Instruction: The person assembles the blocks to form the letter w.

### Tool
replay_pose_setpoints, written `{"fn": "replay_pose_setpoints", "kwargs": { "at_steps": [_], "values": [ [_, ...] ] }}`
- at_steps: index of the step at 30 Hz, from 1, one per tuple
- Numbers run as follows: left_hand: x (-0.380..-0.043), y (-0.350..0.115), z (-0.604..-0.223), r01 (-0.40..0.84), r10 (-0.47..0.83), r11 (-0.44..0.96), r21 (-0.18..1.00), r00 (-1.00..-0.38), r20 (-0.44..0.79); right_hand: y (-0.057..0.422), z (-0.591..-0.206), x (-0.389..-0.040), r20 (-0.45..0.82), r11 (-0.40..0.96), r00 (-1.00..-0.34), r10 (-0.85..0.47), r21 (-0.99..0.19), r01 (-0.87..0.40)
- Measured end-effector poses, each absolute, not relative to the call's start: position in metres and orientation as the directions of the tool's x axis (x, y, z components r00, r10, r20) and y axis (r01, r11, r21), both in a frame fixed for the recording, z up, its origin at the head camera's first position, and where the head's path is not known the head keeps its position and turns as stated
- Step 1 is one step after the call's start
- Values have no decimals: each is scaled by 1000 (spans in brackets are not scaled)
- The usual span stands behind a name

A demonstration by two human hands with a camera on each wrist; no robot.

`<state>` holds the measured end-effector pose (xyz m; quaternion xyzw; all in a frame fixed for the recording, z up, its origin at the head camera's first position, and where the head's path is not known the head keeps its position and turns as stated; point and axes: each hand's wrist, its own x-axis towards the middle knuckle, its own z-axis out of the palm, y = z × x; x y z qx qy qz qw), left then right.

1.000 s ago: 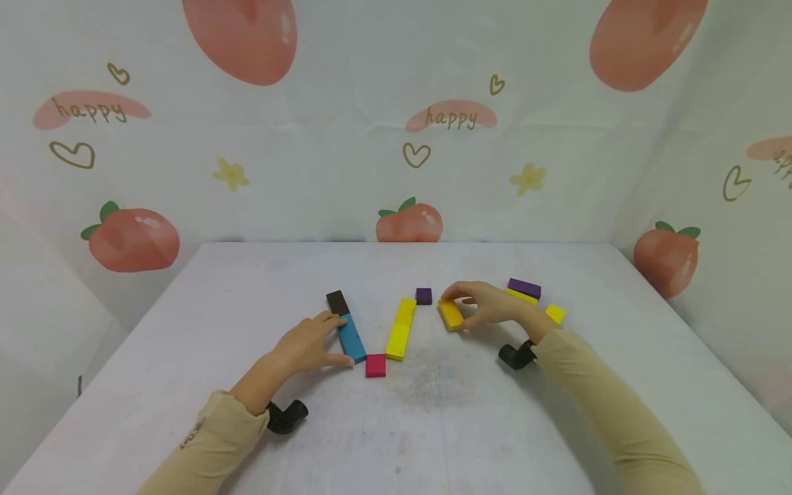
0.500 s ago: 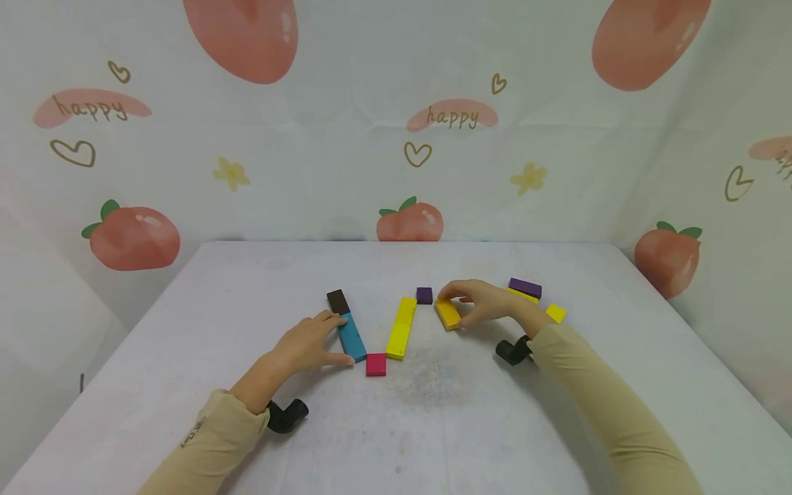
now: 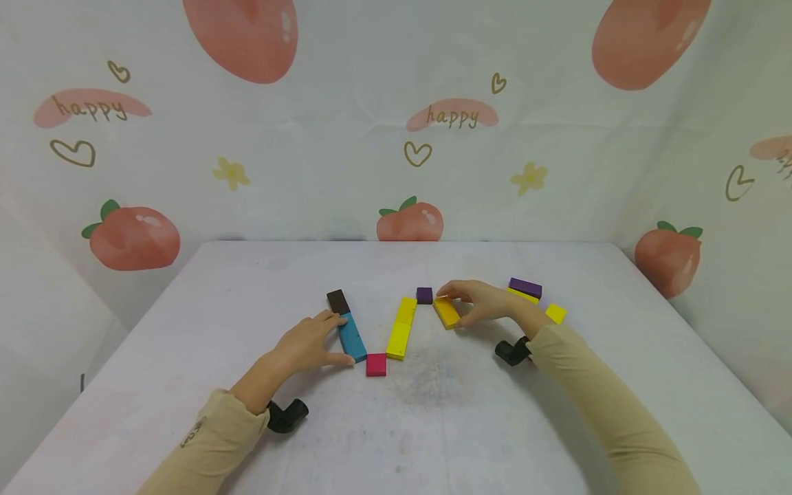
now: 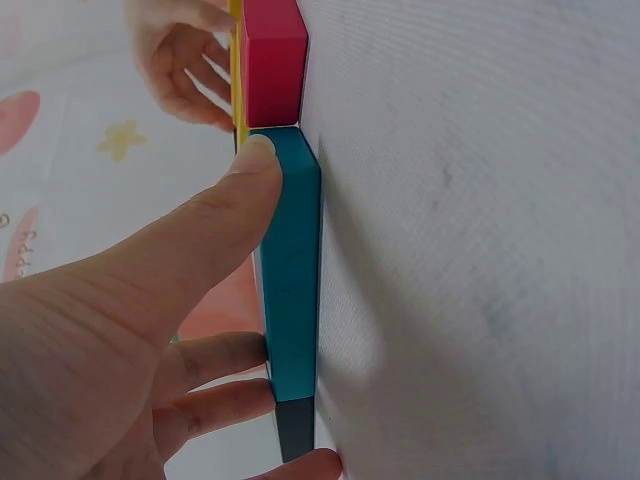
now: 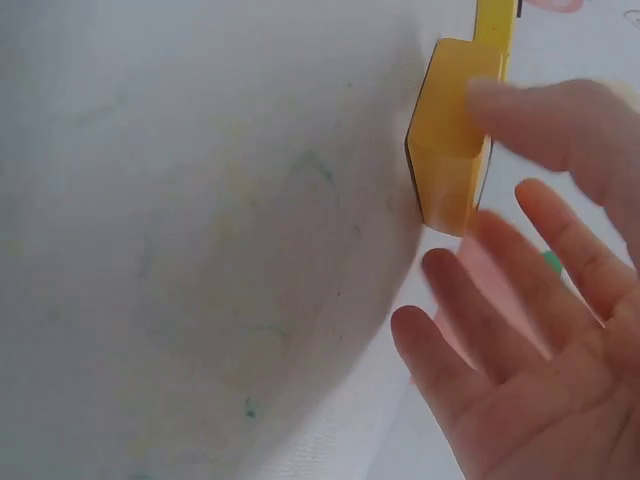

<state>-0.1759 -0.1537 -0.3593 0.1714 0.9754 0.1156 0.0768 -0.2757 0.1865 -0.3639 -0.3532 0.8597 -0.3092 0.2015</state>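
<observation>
My left hand (image 3: 306, 344) rests on the blue block (image 3: 354, 342), thumb at its near end and fingers along its side, fairly straight. A black block (image 3: 337, 302) lies against the blue block's far end, and a pink-red square block (image 3: 376, 365) meets its near end. My right hand (image 3: 485, 300) pinches an orange-yellow block (image 3: 445, 313) between thumb and fingertips, its lower end on the tabletop. Between the hands, two yellow blocks (image 3: 401, 330) form a slanted line from the pink-red block up to a small purple block (image 3: 423, 295). In the right wrist view the thumb presses the orange-yellow block (image 5: 450, 110).
Beyond the right hand lie a purple block (image 3: 526, 287) with a yellow block (image 3: 522, 295) beside it, and a yellow square block (image 3: 555, 313). The white table (image 3: 396, 440) meets a printed cloth backdrop (image 3: 334, 172) at its far edge.
My right hand has shifted slightly left with the orange-yellow block, bringing it nearer the small purple block. The left hand and its blocks have stayed in place.
</observation>
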Motion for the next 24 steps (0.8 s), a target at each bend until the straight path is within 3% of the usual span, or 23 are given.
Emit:
{"fn": "replay_pose_setpoints", "kwargs": {
  "at_steps": [9,24],
  "values": [
    [-176,-154,-359,313,349,915,254,-931,-110,186,-365,-271,-118,600,-731,-672,-665,-445],
    [-175,-154,-358,307,347,914,264,-930,-120,184,-366,-270,-104,617,-751,-652,-649,-445]
  ]
}}
